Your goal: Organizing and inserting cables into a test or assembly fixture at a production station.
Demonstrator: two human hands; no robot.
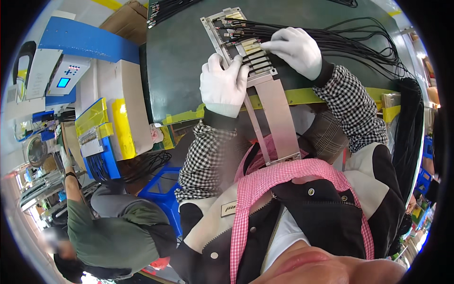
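upper centre: the metal fixture (278, 113) is slanting lengthwise toward lower right; your left hand (222, 84) is overlapping its left edge, your right hand (300, 52) is lying nearer the black cables (253, 29); both grips are appearing nearly closed, contents impossible to tell.

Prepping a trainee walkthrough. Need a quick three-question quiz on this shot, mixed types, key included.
1. True or false: the left hand and the right hand are both gloved in white.
2. What colour is the stool beside the co-worker? a) red b) blue c) yellow
3. Fill in: from the metal fixture, the black cables trail off to the person's ____.

Key: 1. True. 2. b. 3. right.
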